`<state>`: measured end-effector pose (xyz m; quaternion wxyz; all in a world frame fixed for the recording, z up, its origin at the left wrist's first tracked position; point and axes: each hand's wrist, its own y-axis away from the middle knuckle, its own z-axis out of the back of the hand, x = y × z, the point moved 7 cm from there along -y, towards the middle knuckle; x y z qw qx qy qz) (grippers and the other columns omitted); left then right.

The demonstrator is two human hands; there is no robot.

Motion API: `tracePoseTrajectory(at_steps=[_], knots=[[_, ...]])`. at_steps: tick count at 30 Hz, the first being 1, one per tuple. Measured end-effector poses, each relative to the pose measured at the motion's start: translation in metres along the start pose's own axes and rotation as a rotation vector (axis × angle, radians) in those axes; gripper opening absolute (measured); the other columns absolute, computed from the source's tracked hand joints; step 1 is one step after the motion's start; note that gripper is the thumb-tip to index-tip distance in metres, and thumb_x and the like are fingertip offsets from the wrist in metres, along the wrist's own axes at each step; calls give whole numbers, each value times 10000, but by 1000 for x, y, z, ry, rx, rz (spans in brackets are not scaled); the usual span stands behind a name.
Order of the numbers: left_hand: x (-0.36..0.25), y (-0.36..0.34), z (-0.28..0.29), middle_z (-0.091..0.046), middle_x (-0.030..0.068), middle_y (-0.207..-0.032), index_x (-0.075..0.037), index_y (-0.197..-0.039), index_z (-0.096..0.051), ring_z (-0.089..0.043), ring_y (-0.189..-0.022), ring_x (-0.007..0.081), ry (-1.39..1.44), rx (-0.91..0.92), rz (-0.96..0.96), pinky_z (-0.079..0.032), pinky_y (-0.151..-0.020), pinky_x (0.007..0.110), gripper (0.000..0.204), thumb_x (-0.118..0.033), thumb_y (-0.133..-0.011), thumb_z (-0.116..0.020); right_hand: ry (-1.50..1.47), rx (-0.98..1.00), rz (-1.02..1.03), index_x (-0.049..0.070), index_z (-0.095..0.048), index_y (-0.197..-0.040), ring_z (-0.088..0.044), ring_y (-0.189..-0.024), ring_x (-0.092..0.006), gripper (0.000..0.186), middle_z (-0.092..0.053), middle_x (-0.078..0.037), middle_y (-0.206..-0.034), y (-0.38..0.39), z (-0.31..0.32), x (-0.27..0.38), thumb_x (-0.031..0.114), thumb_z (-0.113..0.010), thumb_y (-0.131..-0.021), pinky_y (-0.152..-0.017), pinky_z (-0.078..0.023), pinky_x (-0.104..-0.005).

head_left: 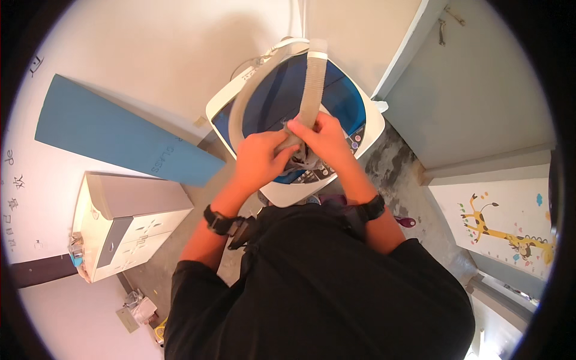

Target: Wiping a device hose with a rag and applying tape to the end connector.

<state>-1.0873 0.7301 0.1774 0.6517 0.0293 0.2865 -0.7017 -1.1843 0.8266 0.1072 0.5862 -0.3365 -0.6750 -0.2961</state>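
Note:
A beige corrugated hose [312,90] rises from between my hands above a washing machine [294,193] with a white rim and a dark blue lid [342,90]. Its upper end has a pale cuff. Another length of the hose curves round on the left, back toward the machine's far edge. My right hand [326,139] is closed around the hose near its lower part. Beside it, my left hand [264,155] is closed with fingertips pinching the hose. Crumpled greyish material hangs just below the fingers; what it is, I cannot tell.
A control panel [355,141] with round buttons runs along the machine's right front. At left, a long blue board [120,126] leans by the wall, above a white cabinet [138,225]. A grey door [474,90] stands at right. Dark wet-looking patches mark the floor [393,159].

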Motion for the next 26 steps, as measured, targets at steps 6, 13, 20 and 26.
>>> tracePoseTrajectory(at_steps=[6,13,20,26], knots=[[26,18,12,-660,138,-791,-54,-1146,-639,-639,-726,343,148,23,63,-491,-628,398,385,-173,-789,-724,247,231,80,-28,-708,-889,-502,-586,-39,189,-619,-12,-645,5,9,6,151,-746,-841,-500,-368,-221],[9,12,1,-666,152,-785,-60,-1160,-545,-656,-728,338,110,146,248,-505,-644,422,426,-264,-818,-695,17,79,221,-35,-690,-819,-485,-581,-38,154,-615,6,-668,2,6,15,109,-719,-864,-503,-365,-220],[14,7,-9,-651,175,-798,-46,-1127,-553,-640,-741,361,139,-35,188,-493,-633,431,381,-247,-827,-676,38,-142,276,-2,-653,-693,-421,-542,-12,193,-546,42,-632,-8,16,27,88,-746,-836,-473,-297,-204],[20,5,-14,-662,171,-892,-26,-1135,-563,-647,-793,354,158,42,190,-511,-682,422,422,-238,-795,-693,-108,-95,-34,10,-650,-1064,-588,-756,-46,280,-678,-31,-875,-19,3,4,201,-724,-873,-656,-446,-180]])
